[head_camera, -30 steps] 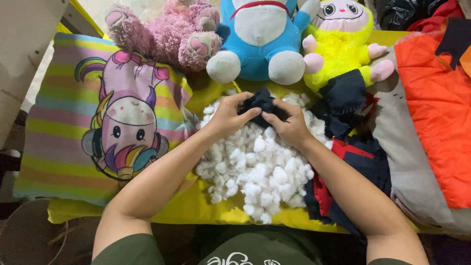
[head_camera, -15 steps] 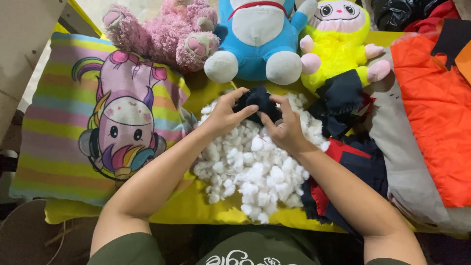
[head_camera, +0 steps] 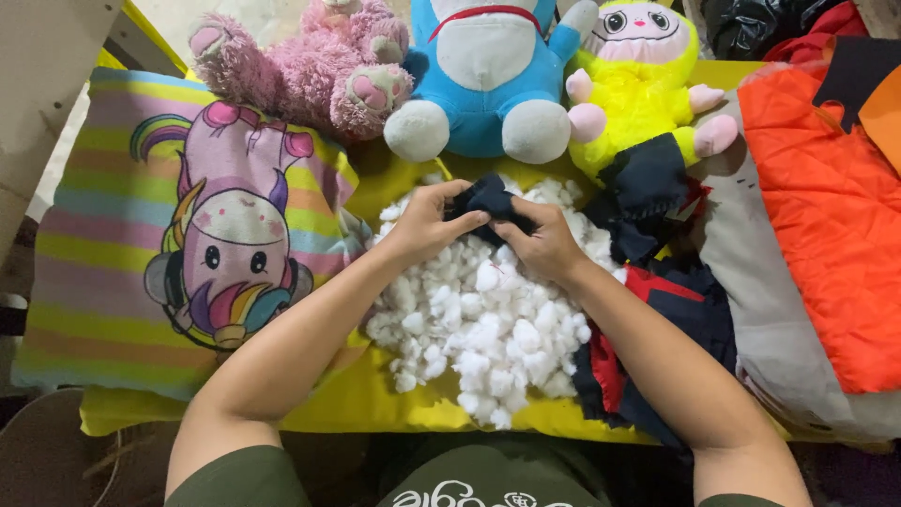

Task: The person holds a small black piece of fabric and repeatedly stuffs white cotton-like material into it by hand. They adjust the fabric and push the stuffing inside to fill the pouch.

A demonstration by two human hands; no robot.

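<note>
Stuffing heap [head_camera: 493, 329] at centre of bench [head_camera: 375, 399]. Small cloth piece [head_camera: 488, 199] on heap's 12 o'clock edge, between left hand [head_camera: 427, 221] and right hand [head_camera: 544, 246]. Unicorn pillow [head_camera: 178, 225] at 9 o'clock. Three plush toys [head_camera: 488, 75] in row at 12 o'clock. Folded garments [head_camera: 676, 329] touching heap at 3 o'clock; quilted jacket [head_camera: 835, 216] beyond them.

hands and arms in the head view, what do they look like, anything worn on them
Both the left hand and the right hand are bare: no gloves, and no rings or watch that I can see. The forearms are uncovered up past the elbows. Short olive-green sleeves show only at the bottom edge, part of a top with pale lettering on the chest.
</note>
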